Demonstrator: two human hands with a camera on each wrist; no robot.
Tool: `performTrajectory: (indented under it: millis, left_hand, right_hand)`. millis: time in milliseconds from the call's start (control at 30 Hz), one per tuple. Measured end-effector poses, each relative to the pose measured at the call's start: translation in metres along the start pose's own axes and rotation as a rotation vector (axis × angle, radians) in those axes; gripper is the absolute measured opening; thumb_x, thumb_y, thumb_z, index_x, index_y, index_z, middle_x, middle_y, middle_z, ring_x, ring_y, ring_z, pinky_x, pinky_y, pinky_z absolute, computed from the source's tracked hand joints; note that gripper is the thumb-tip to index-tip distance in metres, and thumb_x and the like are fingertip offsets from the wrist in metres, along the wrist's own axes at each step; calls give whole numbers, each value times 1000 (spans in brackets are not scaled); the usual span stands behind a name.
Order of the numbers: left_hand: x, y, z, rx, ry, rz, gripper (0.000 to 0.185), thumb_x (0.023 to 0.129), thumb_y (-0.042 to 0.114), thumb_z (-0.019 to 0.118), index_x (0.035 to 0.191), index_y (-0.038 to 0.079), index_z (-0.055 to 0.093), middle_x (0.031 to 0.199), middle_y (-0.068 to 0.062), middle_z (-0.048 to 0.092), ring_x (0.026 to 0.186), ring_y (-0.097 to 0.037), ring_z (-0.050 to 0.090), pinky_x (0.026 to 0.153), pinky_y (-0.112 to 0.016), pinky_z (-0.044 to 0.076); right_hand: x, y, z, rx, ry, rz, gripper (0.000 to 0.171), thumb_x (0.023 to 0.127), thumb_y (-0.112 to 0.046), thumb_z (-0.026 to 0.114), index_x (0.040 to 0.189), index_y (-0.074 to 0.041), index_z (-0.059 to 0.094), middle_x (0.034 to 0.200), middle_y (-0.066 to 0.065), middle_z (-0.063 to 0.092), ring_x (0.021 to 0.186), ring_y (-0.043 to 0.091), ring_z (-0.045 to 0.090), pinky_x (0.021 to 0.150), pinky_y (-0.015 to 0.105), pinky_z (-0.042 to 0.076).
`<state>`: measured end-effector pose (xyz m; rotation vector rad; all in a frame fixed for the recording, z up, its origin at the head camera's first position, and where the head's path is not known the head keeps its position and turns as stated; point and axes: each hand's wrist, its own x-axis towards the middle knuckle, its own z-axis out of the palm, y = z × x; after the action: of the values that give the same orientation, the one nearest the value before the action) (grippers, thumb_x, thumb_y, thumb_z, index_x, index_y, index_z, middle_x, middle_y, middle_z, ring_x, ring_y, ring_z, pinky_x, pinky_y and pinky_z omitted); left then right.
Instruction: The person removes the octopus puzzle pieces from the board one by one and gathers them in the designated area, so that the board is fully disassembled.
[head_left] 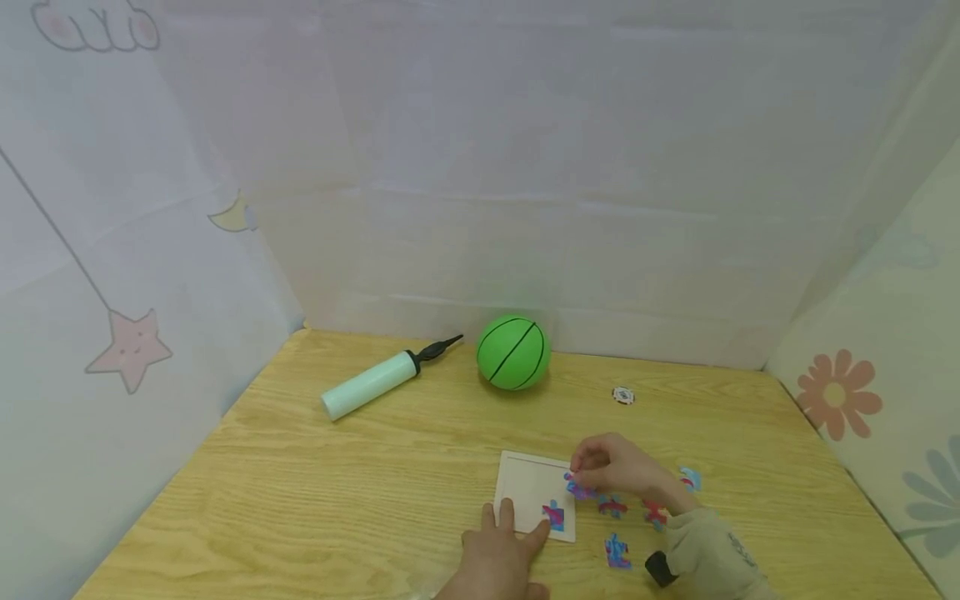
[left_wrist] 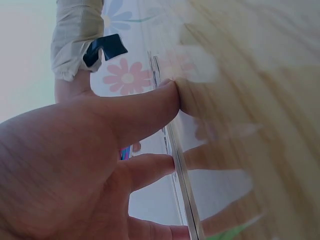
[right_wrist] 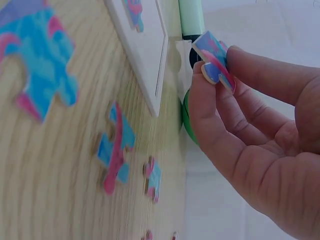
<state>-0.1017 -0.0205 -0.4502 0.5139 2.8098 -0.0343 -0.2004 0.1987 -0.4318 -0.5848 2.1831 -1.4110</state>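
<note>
Thumb and fingertips of my right hand (head_left: pixel 618 468) pinch a blue, pink and purple jigsaw piece (right_wrist: pixel 212 57), lifted above the right edge of a white square puzzle tray (head_left: pixel 528 479). One similar piece (head_left: pixel 553 515) lies inside the tray at its lower right corner. My left hand (head_left: pixel 497 554) has its fingers spread, the tips touching the tray's near edge and the thumb side close to that placed piece. In the left wrist view the fingertips meet the thin tray edge (left_wrist: pixel 186 190). Loose pieces lie right of the tray, among them a blue-and-pink one (right_wrist: pixel 117 150).
More loose pieces sit under and around the right forearm, one (head_left: pixel 617 552) nearer the front. Farther back are a green ball (head_left: pixel 513 352), a pale green hand pump (head_left: pixel 371 385) with a black nozzle, and a round chip (head_left: pixel 623 396). White sheets (head_left: pixel 480 167) border the wooden table.
</note>
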Motion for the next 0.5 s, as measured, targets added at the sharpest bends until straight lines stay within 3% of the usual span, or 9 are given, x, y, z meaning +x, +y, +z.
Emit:
performTrajectory:
  millis: [500]
  left_hand:
    - [-3,2,-2,-4,5,-3,73,72,67,67,138,45,46,142,-15,42,127,-43,43,77,-58,52]
  right_hand:
    - [-48,27,-14,18,-45,-30,18,91,-11,65,98,5,60,83,4,64,65,7,54,58,21,48]
